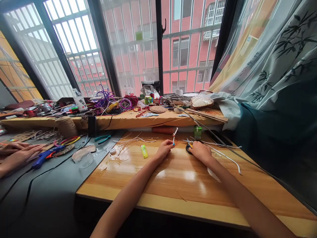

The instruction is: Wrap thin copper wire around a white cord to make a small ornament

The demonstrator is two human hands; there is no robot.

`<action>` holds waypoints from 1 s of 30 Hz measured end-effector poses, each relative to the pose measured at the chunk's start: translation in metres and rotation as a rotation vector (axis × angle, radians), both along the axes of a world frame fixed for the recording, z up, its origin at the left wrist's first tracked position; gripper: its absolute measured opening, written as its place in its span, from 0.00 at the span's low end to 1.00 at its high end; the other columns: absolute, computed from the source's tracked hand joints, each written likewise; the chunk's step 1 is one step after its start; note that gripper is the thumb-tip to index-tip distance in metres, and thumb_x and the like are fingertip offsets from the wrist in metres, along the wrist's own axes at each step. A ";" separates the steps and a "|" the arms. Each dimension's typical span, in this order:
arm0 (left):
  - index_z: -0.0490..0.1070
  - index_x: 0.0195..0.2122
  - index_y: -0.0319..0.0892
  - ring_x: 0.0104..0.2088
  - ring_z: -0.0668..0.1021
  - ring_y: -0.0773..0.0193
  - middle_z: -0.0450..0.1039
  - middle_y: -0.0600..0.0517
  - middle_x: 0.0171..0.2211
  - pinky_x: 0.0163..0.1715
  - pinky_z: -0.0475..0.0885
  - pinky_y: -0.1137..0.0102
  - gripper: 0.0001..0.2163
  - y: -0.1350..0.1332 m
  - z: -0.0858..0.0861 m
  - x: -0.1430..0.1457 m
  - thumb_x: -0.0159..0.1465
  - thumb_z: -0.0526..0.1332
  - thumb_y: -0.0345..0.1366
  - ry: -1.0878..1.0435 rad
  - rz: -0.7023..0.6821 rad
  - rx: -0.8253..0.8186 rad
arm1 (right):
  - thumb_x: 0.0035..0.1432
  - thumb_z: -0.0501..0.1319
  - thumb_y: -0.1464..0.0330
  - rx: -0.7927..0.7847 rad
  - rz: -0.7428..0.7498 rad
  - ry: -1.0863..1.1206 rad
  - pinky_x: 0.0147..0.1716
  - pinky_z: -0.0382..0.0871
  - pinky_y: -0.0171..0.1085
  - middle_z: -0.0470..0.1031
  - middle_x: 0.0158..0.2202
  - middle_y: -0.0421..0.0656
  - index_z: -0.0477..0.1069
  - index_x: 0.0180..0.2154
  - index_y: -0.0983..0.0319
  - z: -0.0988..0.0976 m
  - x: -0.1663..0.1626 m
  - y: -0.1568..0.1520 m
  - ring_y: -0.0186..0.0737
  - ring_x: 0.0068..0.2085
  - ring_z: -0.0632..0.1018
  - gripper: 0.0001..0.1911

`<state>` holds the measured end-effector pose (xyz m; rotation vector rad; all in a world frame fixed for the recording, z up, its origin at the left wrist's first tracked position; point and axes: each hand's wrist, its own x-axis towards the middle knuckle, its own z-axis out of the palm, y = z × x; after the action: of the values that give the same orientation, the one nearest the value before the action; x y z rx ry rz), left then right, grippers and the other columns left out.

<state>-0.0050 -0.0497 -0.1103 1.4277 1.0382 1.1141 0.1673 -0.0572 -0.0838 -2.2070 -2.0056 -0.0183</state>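
My left hand [164, 149] rests on the glossy wooden table [173, 185] and pinches a thin white stick [174, 135] with a coloured tip, held upright. My right hand [200, 151] lies just right of it, fingers curled over the black handles of a pair of scissors [189, 147]. A long white rod [226, 158] runs along the table under and past the right hand. A yellow-green lighter [144, 151] lies a little left of my left hand, beside loose orange threads [128, 142].
Another person's hands [18, 150] lie at the far left by a blue glue gun [46, 156]. Teal pliers [102, 138], a twine spool [66, 126], a green box [197, 131] and a cluttered windowsill [119, 120] with wires and a bottle [79, 99] stand behind. Curtains [272, 82] hang right.
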 end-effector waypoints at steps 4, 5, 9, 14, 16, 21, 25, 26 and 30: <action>0.64 0.29 0.37 0.14 0.58 0.78 0.59 0.59 0.19 0.14 0.51 0.78 0.07 0.001 -0.001 0.000 0.49 0.56 0.33 0.016 0.000 -0.002 | 0.47 0.50 0.62 -0.040 0.014 0.051 0.28 0.60 0.37 0.73 0.35 0.53 0.71 0.31 0.65 0.001 0.002 0.002 0.50 0.37 0.73 0.17; 0.64 0.29 0.37 0.14 0.59 0.78 0.59 0.59 0.19 0.14 0.51 0.78 0.07 0.002 -0.001 0.000 0.49 0.56 0.33 0.013 -0.001 -0.002 | 0.46 0.51 0.61 -0.049 0.016 0.078 0.26 0.59 0.36 0.73 0.34 0.52 0.71 0.29 0.64 0.000 0.003 0.003 0.49 0.37 0.73 0.16; 0.64 0.29 0.37 0.14 0.59 0.78 0.58 0.59 0.18 0.14 0.51 0.78 0.06 0.001 -0.001 0.000 0.49 0.56 0.33 -0.003 -0.001 -0.011 | 0.46 0.49 0.60 -0.022 0.021 0.246 0.23 0.56 0.33 0.74 0.27 0.48 0.70 0.24 0.63 0.001 0.007 0.010 0.43 0.32 0.73 0.16; 0.63 0.27 0.38 0.13 0.57 0.78 0.56 0.60 0.15 0.12 0.49 0.78 0.05 -0.001 0.001 0.001 0.50 0.55 0.32 -0.018 -0.001 -0.009 | 0.51 0.46 0.61 0.120 -0.018 0.422 0.23 0.56 0.32 0.73 0.25 0.45 0.69 0.26 0.62 0.012 0.021 0.016 0.38 0.29 0.73 0.17; 0.63 0.27 0.38 0.13 0.57 0.78 0.56 0.60 0.15 0.13 0.50 0.78 0.05 -0.002 0.001 0.001 0.50 0.55 0.32 -0.018 -0.004 -0.009 | 0.51 0.47 0.62 0.127 -0.073 0.370 0.25 0.56 0.33 0.73 0.29 0.46 0.70 0.28 0.62 0.017 0.027 0.014 0.41 0.32 0.73 0.16; 0.63 0.27 0.38 0.13 0.57 0.78 0.57 0.60 0.16 0.13 0.50 0.78 0.04 -0.003 0.003 0.001 0.50 0.55 0.31 -0.006 0.001 -0.009 | 0.53 0.46 0.67 0.299 -0.135 0.106 0.28 0.58 0.35 0.70 0.39 0.49 0.66 0.37 0.63 0.018 0.026 0.005 0.45 0.38 0.72 0.14; 0.63 0.27 0.37 0.13 0.58 0.78 0.57 0.59 0.16 0.13 0.50 0.78 0.04 -0.003 0.003 0.002 0.50 0.55 0.32 0.003 0.005 -0.006 | 0.55 0.45 0.60 0.199 0.004 0.058 0.29 0.60 0.37 0.72 0.36 0.48 0.66 0.33 0.62 0.006 0.004 -0.001 0.45 0.36 0.73 0.17; 0.63 0.27 0.37 0.13 0.58 0.78 0.57 0.59 0.16 0.13 0.50 0.78 0.05 -0.002 0.002 0.002 0.50 0.55 0.32 -0.001 0.004 -0.005 | 0.55 0.45 0.58 0.165 0.042 0.023 0.29 0.60 0.38 0.72 0.35 0.49 0.66 0.33 0.62 0.002 -0.001 -0.002 0.46 0.36 0.74 0.18; 0.64 0.27 0.37 0.13 0.58 0.78 0.58 0.59 0.16 0.13 0.51 0.78 0.05 -0.001 0.001 0.001 0.49 0.56 0.32 -0.016 0.010 -0.004 | 0.54 0.46 0.61 0.029 0.161 -0.115 0.29 0.60 0.38 0.73 0.35 0.52 0.68 0.34 0.65 -0.005 -0.012 -0.004 0.49 0.37 0.73 0.18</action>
<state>-0.0036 -0.0510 -0.1092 1.4103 1.0367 1.1283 0.1550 -0.0612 -0.0888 -2.0639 -2.2226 -0.1572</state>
